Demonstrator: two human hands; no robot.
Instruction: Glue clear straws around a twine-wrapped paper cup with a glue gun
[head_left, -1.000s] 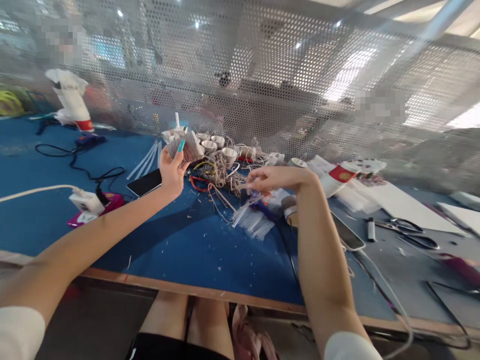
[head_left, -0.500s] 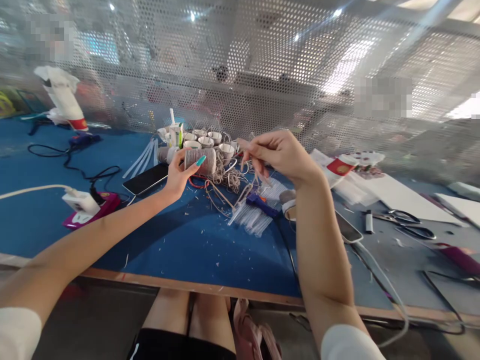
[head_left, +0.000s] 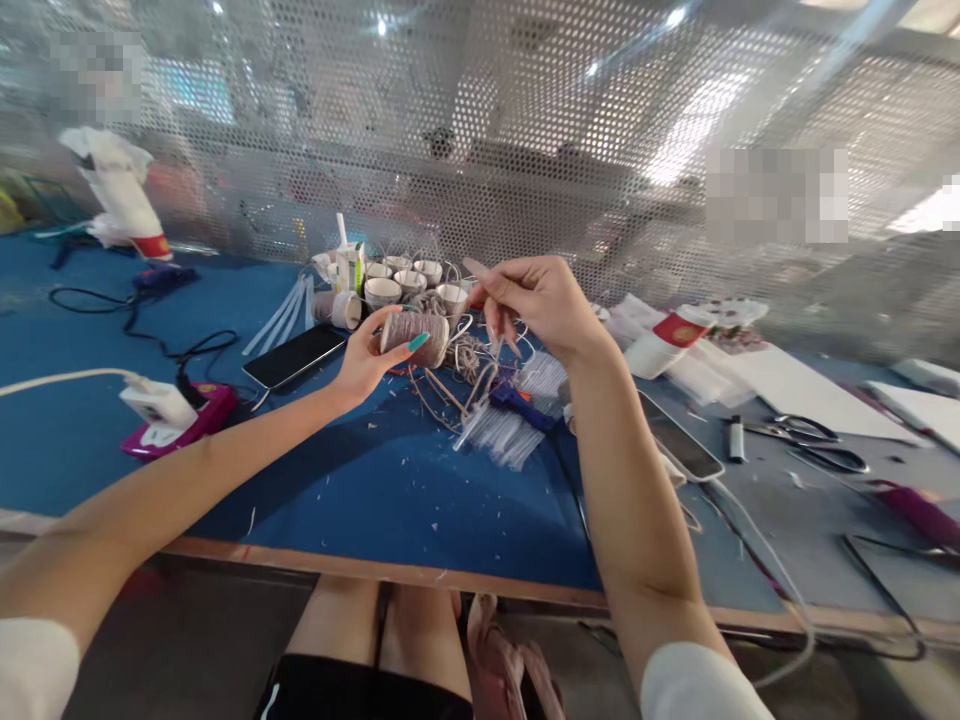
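Note:
My left hand is wrapped round a cord-wound cylinder, grey-brown with a pale rim, held on its side above the blue table. To its right, my right hand is raised with thumb and forefinger pressed together; whatever they pinch is too small to make out. Under the right hand lie a tangle of cord, a blue glue gun and clear glue sticks. Behind the held cylinder stand several white cups wrapped in cord.
A black phone and white strips lie left, beyond a purple power strip with cables. On the right are another phone, scissors, white sheets and a red-and-white cup. A perforated metal screen stands behind.
My left hand has moved the cylinder slightly right and down, its end turned more toward me. My right hand has shifted a little left and up.

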